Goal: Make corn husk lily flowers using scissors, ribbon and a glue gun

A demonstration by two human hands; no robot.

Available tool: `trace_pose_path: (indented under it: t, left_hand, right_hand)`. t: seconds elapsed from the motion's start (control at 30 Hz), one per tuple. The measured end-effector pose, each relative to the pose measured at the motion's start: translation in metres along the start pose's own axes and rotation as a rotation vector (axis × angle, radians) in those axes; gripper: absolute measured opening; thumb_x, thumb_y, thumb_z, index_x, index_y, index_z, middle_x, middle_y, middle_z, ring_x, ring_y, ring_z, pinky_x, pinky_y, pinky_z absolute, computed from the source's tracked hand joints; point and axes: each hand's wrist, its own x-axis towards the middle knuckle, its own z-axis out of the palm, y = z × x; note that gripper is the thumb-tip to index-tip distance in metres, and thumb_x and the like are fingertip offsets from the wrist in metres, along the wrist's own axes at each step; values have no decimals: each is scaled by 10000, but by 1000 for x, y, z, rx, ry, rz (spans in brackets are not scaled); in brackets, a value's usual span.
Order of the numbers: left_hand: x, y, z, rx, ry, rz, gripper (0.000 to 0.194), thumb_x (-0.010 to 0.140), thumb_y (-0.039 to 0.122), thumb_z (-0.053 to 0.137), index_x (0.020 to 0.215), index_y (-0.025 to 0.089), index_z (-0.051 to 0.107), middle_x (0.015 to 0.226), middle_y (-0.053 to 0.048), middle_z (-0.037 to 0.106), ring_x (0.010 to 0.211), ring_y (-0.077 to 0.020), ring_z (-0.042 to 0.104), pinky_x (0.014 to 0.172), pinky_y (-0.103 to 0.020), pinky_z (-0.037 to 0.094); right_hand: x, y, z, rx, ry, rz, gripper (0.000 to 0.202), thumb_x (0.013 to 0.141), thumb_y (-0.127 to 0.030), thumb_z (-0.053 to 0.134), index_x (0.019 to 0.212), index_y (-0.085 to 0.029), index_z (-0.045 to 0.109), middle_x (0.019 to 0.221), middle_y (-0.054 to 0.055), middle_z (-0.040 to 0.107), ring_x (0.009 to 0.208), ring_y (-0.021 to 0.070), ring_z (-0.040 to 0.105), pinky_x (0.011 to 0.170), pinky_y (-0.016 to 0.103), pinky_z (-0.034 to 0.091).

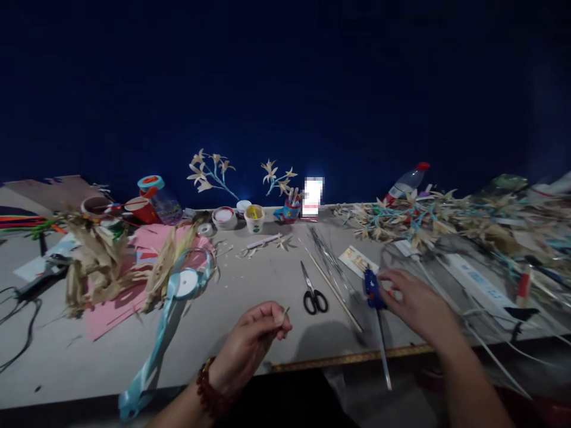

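Observation:
My left hand [256, 333] is above the front of the table, thumb and fingers pinched on a small thin greenish piece, mostly hidden by the fingertips. To the right, my right hand [414, 303] is at a blue glue gun [372, 288], its fingers closed about the handle side; motion blurs them a little. A clear glue stick [383, 351] sticks out of the gun's rear toward the table's front edge. Between the hands lie black-handled scissors [314, 297], a thin wooden stick [332, 282] and a bundle of thin wires [334, 258].
Corn husks [102, 261] and pink paper [116, 309] lie left, beside a roll of light-blue ribbon [185, 284]. Pale flower stems [214, 172] stand at the back near small tubs [254, 219]. More husk flowers [383, 220] and a white power strip [479, 288] with cables occupy the right.

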Motion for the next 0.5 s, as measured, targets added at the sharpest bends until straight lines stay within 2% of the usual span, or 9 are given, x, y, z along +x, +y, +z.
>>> trace_pose_path:
  t: [0.1, 0.17, 0.23, 0.33, 0.5]
  left_hand:
    - [0, -1, 4, 7, -26, -33, 177, 748, 226, 742, 653, 131, 628, 624, -17, 552, 647, -129, 454, 778, -288, 376]
    - [-1, -2, 5, 18, -35, -45, 177, 748, 224, 741, 650, 129, 628, 622, -18, 546, 646, -129, 459, 741, -271, 372]
    - [-3, -2, 6, 9, -30, -51, 175, 744, 219, 743, 650, 130, 625, 632, -22, 552, 648, -128, 460, 702, -254, 363]
    - [-5, -1, 4, -26, -15, -59, 166, 734, 204, 748, 654, 130, 622, 643, -27, 563, 647, -122, 457, 687, -240, 358]
    - [-6, -2, 3, -66, 6, -63, 151, 713, 171, 752, 645, 121, 626, 633, -29, 579, 627, -112, 456, 657, -226, 352]
  right_hand:
    - [12, -85, 3, 543, 37, -48, 126, 898, -300, 604, 879, -205, 684, 859, 66, 716, 775, 203, 687, 676, 294, 561]
    - [19, -133, 12, 795, -39, -69, 123, 893, -297, 633, 846, -198, 689, 793, 48, 714, 723, 176, 675, 631, 262, 548]
    - [22, -161, 21, 949, -155, -66, 137, 889, -307, 648, 847, -188, 703, 774, 42, 711, 693, 157, 661, 623, 253, 538]
    - [22, -174, 29, 1104, -247, -7, 177, 889, -338, 654, 845, -178, 715, 762, 39, 705, 647, 136, 636, 588, 239, 522]
    - [20, -171, 34, 1187, -273, -1, 208, 866, -382, 681, 830, -183, 725, 737, 37, 696, 667, 144, 624, 596, 242, 505]
